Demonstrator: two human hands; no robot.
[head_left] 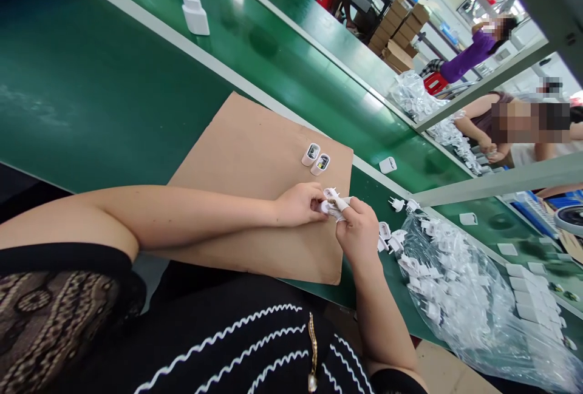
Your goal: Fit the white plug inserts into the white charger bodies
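Over the right side of a cardboard sheet, my two hands meet around small white plastic charger parts. My left hand is closed, its fingertips pinching a white charger part. My right hand, with white coverings on some fingertips, is closed on a white plug piece whose pins point up. Fingers hide much of both parts, so I cannot tell whether they are joined. Just beyond, two white charger housings stand side by side on the cardboard, open ends up, with components showing inside.
To the right lies a clear plastic bag full of white plug pieces, some loose beside it. White housings stand in rows farther right. A finished-looking charger stands on the green belt. Co-workers sit across the line behind a metal frame.
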